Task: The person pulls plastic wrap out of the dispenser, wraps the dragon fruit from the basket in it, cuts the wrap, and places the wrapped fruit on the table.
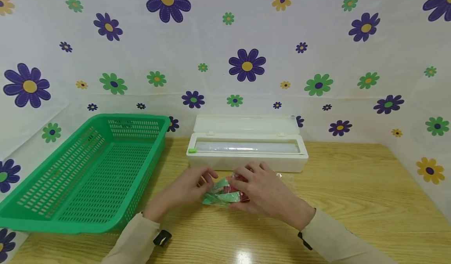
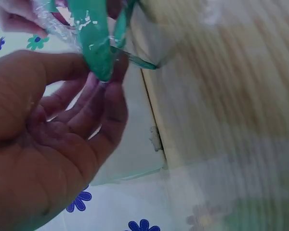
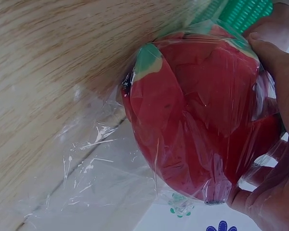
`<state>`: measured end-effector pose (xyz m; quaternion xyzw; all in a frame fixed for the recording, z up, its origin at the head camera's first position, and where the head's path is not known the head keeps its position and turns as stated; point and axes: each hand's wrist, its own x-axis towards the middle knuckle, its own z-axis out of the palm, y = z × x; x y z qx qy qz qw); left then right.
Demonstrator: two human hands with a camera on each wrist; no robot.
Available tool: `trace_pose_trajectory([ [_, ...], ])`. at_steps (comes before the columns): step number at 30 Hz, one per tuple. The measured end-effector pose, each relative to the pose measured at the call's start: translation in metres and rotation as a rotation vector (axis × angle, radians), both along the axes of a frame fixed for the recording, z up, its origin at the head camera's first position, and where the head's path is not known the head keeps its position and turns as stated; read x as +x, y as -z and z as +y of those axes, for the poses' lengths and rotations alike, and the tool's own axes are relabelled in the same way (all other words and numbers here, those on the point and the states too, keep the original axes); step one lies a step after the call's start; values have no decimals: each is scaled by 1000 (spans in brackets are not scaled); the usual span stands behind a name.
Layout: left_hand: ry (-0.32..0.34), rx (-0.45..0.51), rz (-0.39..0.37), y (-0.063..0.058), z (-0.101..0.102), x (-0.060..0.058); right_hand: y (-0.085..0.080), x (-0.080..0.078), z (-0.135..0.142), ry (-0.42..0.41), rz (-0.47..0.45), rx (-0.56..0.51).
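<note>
A red dragon fruit (image 3: 197, 106) with green-tipped scales lies on its side under clear cling film, on the table in front of the white wrap box. My right hand (image 1: 262, 191) grips it from above, thumb on the near side and fingers over the far side. At its leafy left end is my left hand (image 1: 192, 185), fingers bent and thumb close to the forefinger. In the left wrist view those fingertips pinch around the film at the tip of a green leaf (image 2: 97, 43). Loose cling film (image 3: 96, 163) spreads from the fruit's other end.
The white wrap box (image 1: 246, 165) stands at the back with its lid (image 1: 246, 124) raised, a film roll (image 1: 246, 147) inside and a small green slider (image 1: 192, 150) on its rim. A green slotted basket (image 1: 88, 227) occupies the left side. A flowered cloth hangs behind the wooden table.
</note>
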<state>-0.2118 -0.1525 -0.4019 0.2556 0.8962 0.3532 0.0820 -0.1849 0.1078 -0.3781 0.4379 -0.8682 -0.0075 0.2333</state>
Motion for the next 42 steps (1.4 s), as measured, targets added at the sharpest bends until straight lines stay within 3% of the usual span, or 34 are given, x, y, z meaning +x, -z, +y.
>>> trace_pose_trajectory([
  [2, 4, 4, 40, -1, 1, 1, -1, 0, 0, -3, -16, -10],
  [8, -85, 46, 156, -8, 5, 4, -4, -1, 1, -10, -98, -57],
  [10, -78, 64, 177, -12, 6, 6, -5, -1, 2, -11, -113, -64],
  [18, 100, 93, 36, -21, 13, 23, -10, 2, 5, -15, -171, -64],
  [23, 115, 79, 78, -19, 16, 27, -18, 2, 13, -25, -247, -141],
  [30, 87, 64, 110, -18, 20, 32, -28, -9, 47, 12, -244, -292],
  [33, 49, 69, 158, -21, 24, 35, -26, -16, 61, 29, -313, -303],
  [37, 70, 97, 288, -24, 35, 38, -21, -28, 68, 16, -443, -292],
  [40, 112, 44, 354, -27, 45, 39, -18, -38, 67, 0, -522, -284],
  [42, 124, -25, 345, -28, 50, 39, -18, -45, 63, -5, -584, -287],
])
